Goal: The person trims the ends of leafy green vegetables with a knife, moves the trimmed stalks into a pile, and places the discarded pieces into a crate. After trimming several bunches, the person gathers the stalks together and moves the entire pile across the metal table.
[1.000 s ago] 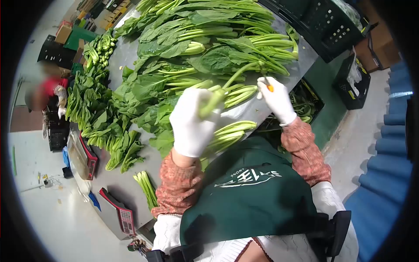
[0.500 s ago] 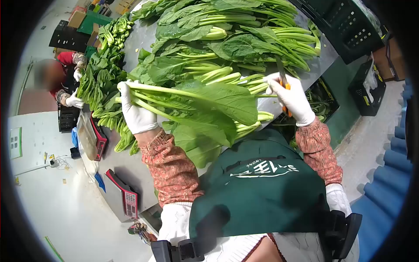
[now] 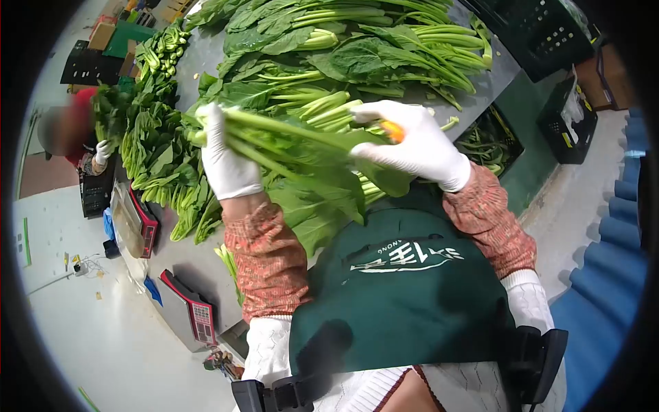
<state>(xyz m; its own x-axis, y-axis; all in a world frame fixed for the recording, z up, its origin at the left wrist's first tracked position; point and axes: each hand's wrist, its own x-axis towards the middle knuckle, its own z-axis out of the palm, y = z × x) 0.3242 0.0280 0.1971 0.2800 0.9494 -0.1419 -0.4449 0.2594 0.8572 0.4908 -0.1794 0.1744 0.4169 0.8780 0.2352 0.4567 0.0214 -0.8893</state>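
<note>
My left hand, in a white glove, is closed round the stem ends of a bunch of leafy greens. The leaves of this bunch spread to the right over my dark green apron. My gloved right hand is closed on an orange-handled tool, whose blade cannot be made out. Its thumb and fingertips are close to the leaves of the held bunch. Behind both hands, more greens lie in rows on the metal table.
Two red-edged scales stand at left on the metal table, beside a long pile of greens. Across it a person lifts a bunch. Black crates and a cardboard box are at right; a bin with leaves is beneath.
My right hand has moved left to the bunch, with the orange handle now mostly hidden in it. The held bunch has shifted slightly. The other person has raised a bunch of greens.
</note>
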